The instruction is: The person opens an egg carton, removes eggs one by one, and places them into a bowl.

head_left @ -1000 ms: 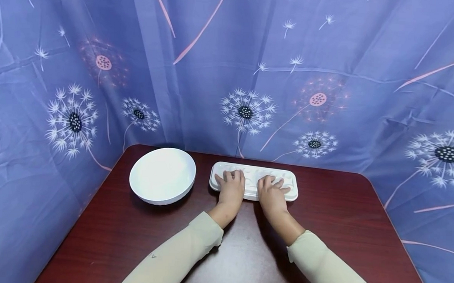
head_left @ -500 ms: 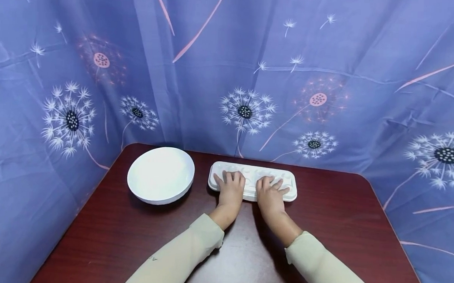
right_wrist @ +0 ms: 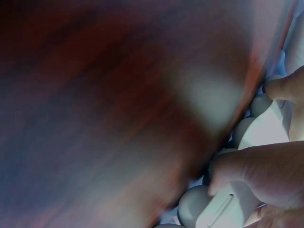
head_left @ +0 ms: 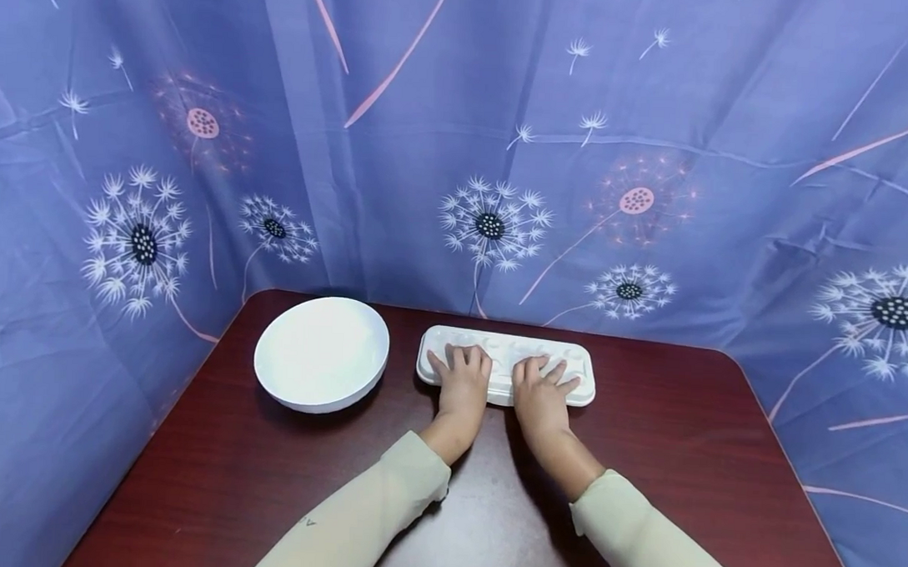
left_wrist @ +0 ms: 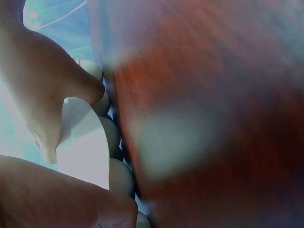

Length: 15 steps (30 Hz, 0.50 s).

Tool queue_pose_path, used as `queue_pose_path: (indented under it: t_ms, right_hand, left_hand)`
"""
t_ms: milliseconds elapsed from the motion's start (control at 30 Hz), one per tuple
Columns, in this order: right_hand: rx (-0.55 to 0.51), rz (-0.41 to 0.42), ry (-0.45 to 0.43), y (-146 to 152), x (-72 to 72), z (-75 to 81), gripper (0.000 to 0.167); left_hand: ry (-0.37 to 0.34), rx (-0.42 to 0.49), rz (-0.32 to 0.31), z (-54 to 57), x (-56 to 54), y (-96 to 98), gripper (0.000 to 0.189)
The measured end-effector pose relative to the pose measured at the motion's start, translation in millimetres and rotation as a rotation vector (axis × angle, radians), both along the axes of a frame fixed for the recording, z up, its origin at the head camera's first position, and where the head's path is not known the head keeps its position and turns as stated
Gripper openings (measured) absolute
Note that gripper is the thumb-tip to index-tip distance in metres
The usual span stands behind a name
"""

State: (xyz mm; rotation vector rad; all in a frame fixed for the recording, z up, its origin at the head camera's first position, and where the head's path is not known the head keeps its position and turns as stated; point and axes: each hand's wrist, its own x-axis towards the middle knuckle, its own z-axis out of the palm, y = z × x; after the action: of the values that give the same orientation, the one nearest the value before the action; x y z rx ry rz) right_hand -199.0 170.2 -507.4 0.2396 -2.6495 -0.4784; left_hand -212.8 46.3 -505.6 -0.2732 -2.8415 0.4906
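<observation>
A long white lidded tray (head_left: 498, 395) with dimples on top lies near the table's back edge. My left hand (head_left: 463, 392) holds its left half, with fingers spread over the lid. On the right half, my right hand (head_left: 541, 403) grips in the same way. Both wrist views show thumbs at the tray's front edge, by the rim. Below that rim runs a row of smooth rounded cups (left_wrist: 121, 176), which also shows as pale grey cups (right_wrist: 194, 205) in the right wrist view. The fingers hide part of the lid.
A wide white bowl (head_left: 322, 352) stands left of the tray, with a gap between them. The dark red wooden table (head_left: 674, 441) ends close behind both. A blue curtain (head_left: 397, 190) with dandelion prints hangs behind and along the sides.
</observation>
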Motion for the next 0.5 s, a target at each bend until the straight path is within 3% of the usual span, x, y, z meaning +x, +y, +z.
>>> queue_pose_path:
  t_ms: [233, 500]
  right_hand:
    - [-0.028, 0.006, 0.041, -1.3, 0.1, -1.9, 0.028]
    - [0.021, -0.003, 0.072, -1.7, 1.7, -3.1, 0.028]
  left_hand:
    - [-0.022, -0.036, 0.010, 1.2, -0.6, 0.5, 0.034]
    - [-0.004, -0.043, 0.020, 1.2, 2.2, 1.4, 0.033]
